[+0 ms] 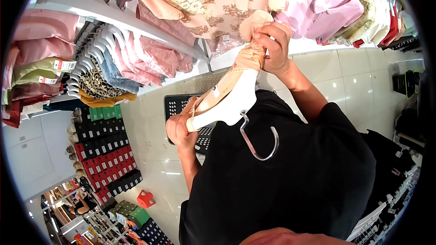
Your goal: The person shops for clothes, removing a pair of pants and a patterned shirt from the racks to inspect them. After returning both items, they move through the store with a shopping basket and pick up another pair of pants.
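the peach lace garment (pixel 247 59) sits partly on the white hanger (pixel 231 104), held in mid-air below the rack (pixel 136 22). the left hand (pixel 180 129) is closed round one end of the hanger. the right hand (pixel 272 47) pinches the lace at the other end, seemingly still fitting it. the hook (pixel 259 140) dangles free, so it looks like nothing is hung up yet.

Head fisheye faces steeply down; close over left hand (pixel 181 129), right hand (pixel 274 47).
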Motion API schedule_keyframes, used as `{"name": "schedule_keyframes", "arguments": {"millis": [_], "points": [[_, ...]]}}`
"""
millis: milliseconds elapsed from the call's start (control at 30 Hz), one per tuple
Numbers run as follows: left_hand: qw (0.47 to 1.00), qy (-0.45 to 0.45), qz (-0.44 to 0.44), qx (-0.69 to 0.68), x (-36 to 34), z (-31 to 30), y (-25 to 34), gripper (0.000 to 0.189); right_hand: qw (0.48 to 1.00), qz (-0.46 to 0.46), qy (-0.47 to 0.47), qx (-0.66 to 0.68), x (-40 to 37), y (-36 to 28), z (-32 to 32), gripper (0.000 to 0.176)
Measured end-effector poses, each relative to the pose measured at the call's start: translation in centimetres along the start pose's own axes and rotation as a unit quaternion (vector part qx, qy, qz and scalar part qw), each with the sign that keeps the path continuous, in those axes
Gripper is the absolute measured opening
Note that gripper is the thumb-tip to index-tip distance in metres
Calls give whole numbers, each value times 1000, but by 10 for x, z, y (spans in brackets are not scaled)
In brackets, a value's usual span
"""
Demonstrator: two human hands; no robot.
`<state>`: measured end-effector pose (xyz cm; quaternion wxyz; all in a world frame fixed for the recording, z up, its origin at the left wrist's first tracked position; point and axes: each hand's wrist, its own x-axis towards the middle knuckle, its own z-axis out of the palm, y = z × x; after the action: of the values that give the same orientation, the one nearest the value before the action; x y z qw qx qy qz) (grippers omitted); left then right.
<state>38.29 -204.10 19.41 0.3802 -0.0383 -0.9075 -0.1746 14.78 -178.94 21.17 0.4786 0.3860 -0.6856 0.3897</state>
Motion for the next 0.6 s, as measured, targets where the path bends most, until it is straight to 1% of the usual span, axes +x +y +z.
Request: {"name": "schedule_keyframes", "arguments": {"millis": [67, 200, 267, 300, 333, 367, 400, 433, 467, 567, 600], "points": [[1000, 4, -7, -2, 1, -1, 0, 31, 1000, -6, 5, -4, 1, 4, 2, 48], [999, -28, -28, -7, 8, -3, 2, 30, 1000, -8, 8, 2, 7, 5, 6, 48], [998, -45, -42, -6, 9, -4, 1, 29, 1000, 15, 16, 14, 15, 3, 6, 42], [996, -59, -61, -23, 10, -4, 0, 30, 1000, 14, 16, 15, 17, 5, 5, 42], [993, -72, -80, -39, 11, -4, -1, 31, 999, 1, -37, 9, 18, 10, 3, 38], [993, -70, -81, -38, 12, -3, 0, 31, 996, -12, -91, 3, 21, 12, 2, 35], [990, -74, -106, -61, 14, -3, 0, 31, 997, 6, -71, 19, 28, 9, 3, 27], [985, -78, -132, -83, 16, -4, 1, 31, 997, 5, -71, 21, 28, 10, 5, 27], [985, -76, -134, -81, 18, -5, 1, 31, 997, 5, -73, 26, 29, 12, 7, 25], [970, -108, -188, -108, 21, -9, 1, 36, 995, 5, -89, 40, 29, 16, 13, 22], [970, -115, -182, -113, 19, -8, -3, 38, 994, 6, -101, 45, 29, 18, 15, 20]]}}
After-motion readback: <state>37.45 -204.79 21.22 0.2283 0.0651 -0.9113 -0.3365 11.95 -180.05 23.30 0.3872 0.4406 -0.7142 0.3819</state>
